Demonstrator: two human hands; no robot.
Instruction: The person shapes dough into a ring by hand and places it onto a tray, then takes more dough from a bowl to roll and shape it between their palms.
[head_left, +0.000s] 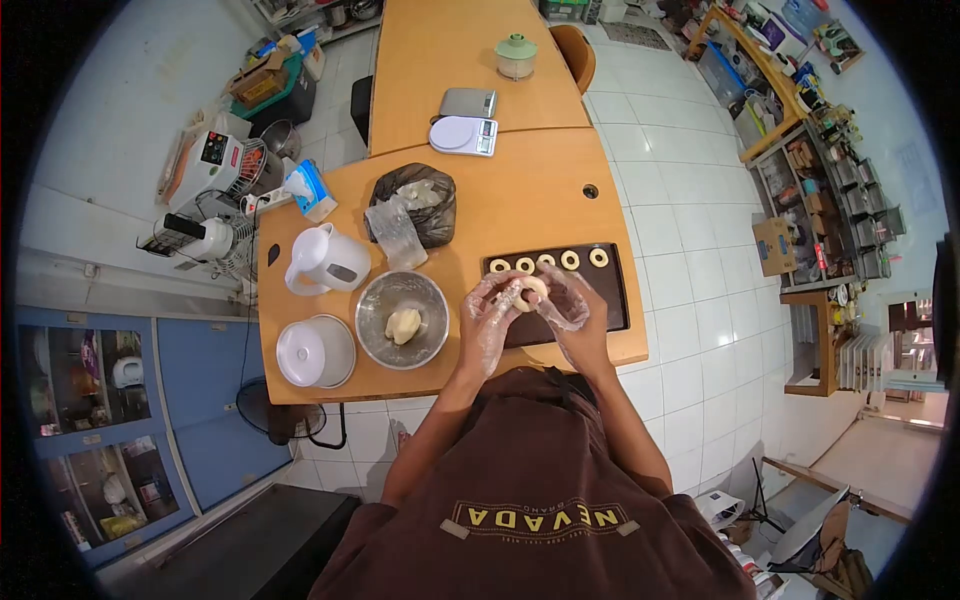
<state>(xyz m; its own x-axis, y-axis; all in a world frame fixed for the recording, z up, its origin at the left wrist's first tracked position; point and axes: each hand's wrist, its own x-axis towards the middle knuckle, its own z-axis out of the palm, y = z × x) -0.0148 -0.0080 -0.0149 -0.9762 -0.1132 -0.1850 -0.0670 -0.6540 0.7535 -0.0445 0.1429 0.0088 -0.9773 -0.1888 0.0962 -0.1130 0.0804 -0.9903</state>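
Observation:
Between my two hands, above the near edge of the dark baking tray (613, 320), is a pale dough ring (531, 291). My left hand (490, 308), in a clear plastic glove, has its fingers closed around the ring's left side. On the other side my right hand (572, 308), gloved the same way, grips it with a fingertip at the hole. Several dough rings (570, 260) lie in a row along the tray's far side. Left of my hands stands a steel mixing bowl (375, 340) with a lump of dough (403, 326) in it.
A white electric kettle (328, 258) and a white lidded container (314, 351) stand left of the bowl. Behind it sit a black plastic bag (430, 205) and a tissue pack (312, 192). Farther back are a kitchen scale (465, 136) and a green-lidded jar (516, 57).

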